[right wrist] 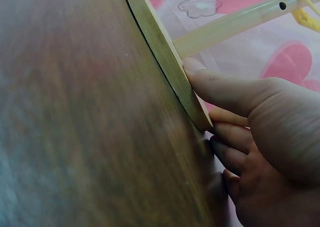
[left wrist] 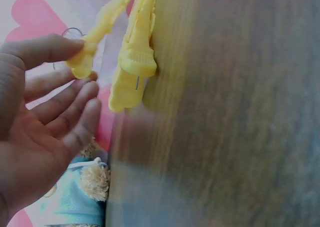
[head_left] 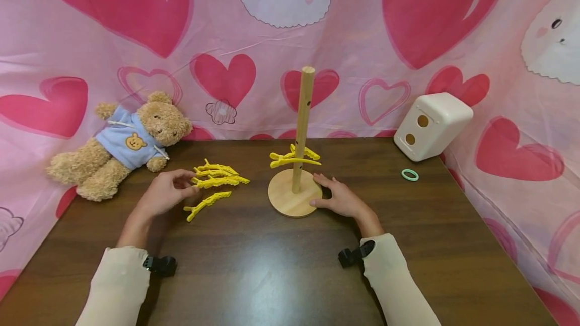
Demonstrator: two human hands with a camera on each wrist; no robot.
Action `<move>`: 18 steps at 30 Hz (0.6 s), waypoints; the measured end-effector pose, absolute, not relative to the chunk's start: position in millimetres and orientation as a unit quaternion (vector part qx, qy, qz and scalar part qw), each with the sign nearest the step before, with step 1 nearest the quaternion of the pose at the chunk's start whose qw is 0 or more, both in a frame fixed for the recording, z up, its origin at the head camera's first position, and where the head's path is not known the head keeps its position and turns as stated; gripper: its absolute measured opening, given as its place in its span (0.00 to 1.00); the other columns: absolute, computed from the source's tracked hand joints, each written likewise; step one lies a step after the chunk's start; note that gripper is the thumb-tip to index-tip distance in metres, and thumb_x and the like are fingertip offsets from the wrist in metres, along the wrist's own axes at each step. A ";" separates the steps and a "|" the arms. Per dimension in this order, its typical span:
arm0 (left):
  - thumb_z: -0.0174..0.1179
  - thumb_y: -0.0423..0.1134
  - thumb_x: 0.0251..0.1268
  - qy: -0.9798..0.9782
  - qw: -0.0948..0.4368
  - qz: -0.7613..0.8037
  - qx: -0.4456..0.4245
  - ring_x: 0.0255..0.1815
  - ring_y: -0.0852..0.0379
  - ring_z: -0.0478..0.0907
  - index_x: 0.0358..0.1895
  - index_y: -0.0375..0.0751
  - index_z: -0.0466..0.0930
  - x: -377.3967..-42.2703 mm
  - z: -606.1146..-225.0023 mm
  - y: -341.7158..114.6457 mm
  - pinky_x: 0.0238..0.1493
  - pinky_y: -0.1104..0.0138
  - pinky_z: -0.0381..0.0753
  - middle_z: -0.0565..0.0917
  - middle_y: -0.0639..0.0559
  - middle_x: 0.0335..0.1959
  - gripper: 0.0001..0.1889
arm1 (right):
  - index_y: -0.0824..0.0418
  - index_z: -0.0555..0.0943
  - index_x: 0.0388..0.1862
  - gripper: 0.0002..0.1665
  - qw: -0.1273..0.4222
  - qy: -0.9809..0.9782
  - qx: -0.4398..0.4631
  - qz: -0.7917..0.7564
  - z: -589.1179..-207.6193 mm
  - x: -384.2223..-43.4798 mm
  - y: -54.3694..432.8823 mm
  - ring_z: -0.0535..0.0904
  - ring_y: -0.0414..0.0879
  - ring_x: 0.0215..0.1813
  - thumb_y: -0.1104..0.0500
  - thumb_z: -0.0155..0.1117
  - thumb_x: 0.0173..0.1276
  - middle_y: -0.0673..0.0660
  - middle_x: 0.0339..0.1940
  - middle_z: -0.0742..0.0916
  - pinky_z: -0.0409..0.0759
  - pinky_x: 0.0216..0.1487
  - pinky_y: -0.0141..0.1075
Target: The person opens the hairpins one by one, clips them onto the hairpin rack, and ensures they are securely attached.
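Your left hand point(head_left: 165, 192) pinches a yellow alligator clip point(left wrist: 102, 24) beside other clips point(head_left: 217, 182), likely light and stiff, best taken by its tail tabs point(left wrist: 82, 70), while your right hand point(head_left: 342, 199) grips the wooden stand point(head_left: 304, 109) by its base point(head_left: 282, 197).

Cream sleeves point(head_left: 119, 280) are worn with small, boxy black cameras point(head_left: 167, 266) on black straps point(head_left: 366, 249).
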State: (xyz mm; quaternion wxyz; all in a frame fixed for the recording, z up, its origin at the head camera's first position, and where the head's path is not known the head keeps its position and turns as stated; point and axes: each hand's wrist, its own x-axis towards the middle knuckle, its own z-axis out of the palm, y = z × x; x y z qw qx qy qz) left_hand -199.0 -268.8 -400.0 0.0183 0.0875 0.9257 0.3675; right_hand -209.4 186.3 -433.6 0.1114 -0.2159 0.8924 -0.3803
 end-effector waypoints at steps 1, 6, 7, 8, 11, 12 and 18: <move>0.68 0.39 0.66 0.924 0.007 0.372 0.089 0.40 0.49 0.82 0.57 0.27 0.80 -198.2 -399.6 -268.5 0.40 0.65 0.79 0.86 0.41 0.40 0.22 | 0.69 0.64 0.77 0.47 0.111 0.893 -0.216 -0.379 -434.2 -209.8 186.5 0.51 0.63 0.81 0.49 0.72 0.68 0.66 0.79 0.64 0.43 0.77 0.59; 0.68 0.40 0.68 0.910 -0.046 0.401 0.097 0.44 0.50 0.81 0.58 0.27 0.80 -195.8 -398.4 -264.9 0.42 0.78 0.77 0.85 0.36 0.45 0.22 | 0.69 0.64 0.77 0.47 0.112 0.893 -0.215 -0.378 -434.8 -210.5 187.0 0.51 0.62 0.81 0.49 0.72 0.68 0.65 0.79 0.64 0.43 0.77 0.59; 0.68 0.40 0.68 0.906 -0.054 0.408 0.099 0.44 0.51 0.81 0.58 0.27 0.80 -195.6 -398.1 -263.8 0.42 0.80 0.76 0.85 0.36 0.46 0.22 | 0.69 0.64 0.77 0.47 0.113 0.893 -0.215 -0.379 -434.8 -210.6 187.1 0.51 0.62 0.81 0.49 0.72 0.68 0.65 0.79 0.64 0.43 0.77 0.59; 0.68 0.41 0.68 0.902 -0.060 0.416 0.099 0.43 0.53 0.81 0.58 0.28 0.80 -195.4 -397.6 -262.5 0.42 0.81 0.76 0.85 0.36 0.46 0.22 | 0.69 0.64 0.77 0.47 0.113 0.893 -0.215 -0.379 -434.7 -210.6 187.1 0.51 0.62 0.81 0.49 0.72 0.68 0.65 0.79 0.64 0.43 0.77 0.59; 0.70 0.43 0.66 0.891 -0.072 0.438 0.095 0.41 0.60 0.81 0.57 0.30 0.81 -194.9 -396.0 -258.5 0.42 0.80 0.77 0.85 0.37 0.44 0.23 | 0.68 0.63 0.77 0.47 0.113 0.894 -0.215 -0.377 -435.1 -211.2 186.9 0.51 0.62 0.81 0.49 0.72 0.68 0.65 0.79 0.64 0.43 0.78 0.59; 0.71 0.44 0.65 0.889 -0.074 0.442 0.093 0.39 0.61 0.81 0.56 0.31 0.82 -194.6 -395.6 -257.1 0.41 0.80 0.78 0.85 0.38 0.44 0.23 | 0.68 0.63 0.77 0.47 0.113 0.894 -0.216 -0.376 -435.3 -211.2 186.9 0.51 0.62 0.81 0.49 0.72 0.68 0.65 0.79 0.64 0.44 0.77 0.59; 0.73 0.42 0.63 0.888 -0.086 0.442 0.091 0.36 0.62 0.81 0.52 0.33 0.82 -193.6 -393.8 -249.6 0.39 0.78 0.79 0.85 0.41 0.40 0.20 | 0.66 0.63 0.78 0.47 0.122 0.895 -0.207 -0.377 -435.0 -211.0 186.8 0.49 0.61 0.81 0.49 0.72 0.68 0.63 0.79 0.63 0.43 0.78 0.58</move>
